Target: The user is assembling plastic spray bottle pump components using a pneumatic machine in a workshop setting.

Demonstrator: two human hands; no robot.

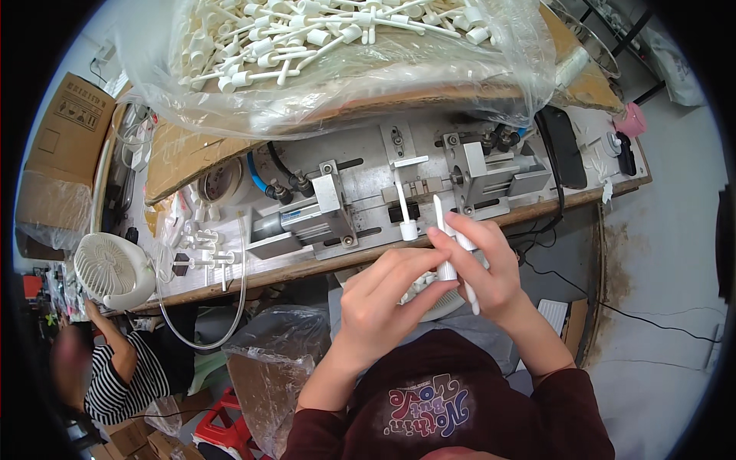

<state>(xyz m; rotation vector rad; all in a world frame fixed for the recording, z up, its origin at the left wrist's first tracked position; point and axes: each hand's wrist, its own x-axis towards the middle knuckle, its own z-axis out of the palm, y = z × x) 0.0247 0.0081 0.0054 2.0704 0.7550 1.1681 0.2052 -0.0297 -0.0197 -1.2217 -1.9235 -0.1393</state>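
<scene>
Maroon top (pixel 429 376) fills the lower middle of the frame on my feed, and just beyond it the two bare hands work close together near the centre. I see the left hand (pixel 376 303) pinching the ribbed cap of one white capped stick (pixel 446 270) between thumb and forefinger; its long axis runs almost upright in the frame, tapered tip toward the top, leaning slightly left. Crowding in from the right, the right hand (pixel 494 268) grips a second capped stick (pixel 473 299), whose thin stem points toward the bottom of the frame, tilted a little right; fingers hide its middle from me.

Just left of those, a third capped stick (pixel 405 208) sits by the front edge of the surface (pixel 299 270), cap low, stem aimed up and slightly left. Behind it I make out a metal fixture, with a left clamp block (pixel 331 203) and a right clamp block (pixel 477 178) facing each other. Along the top of the frame, a clear bag (pixel 368 96) holds a heap of similar pieces. At far left stand a white fan (pixel 115 271) and, below it, a co-worker in stripes (pixel 126 376).
</scene>
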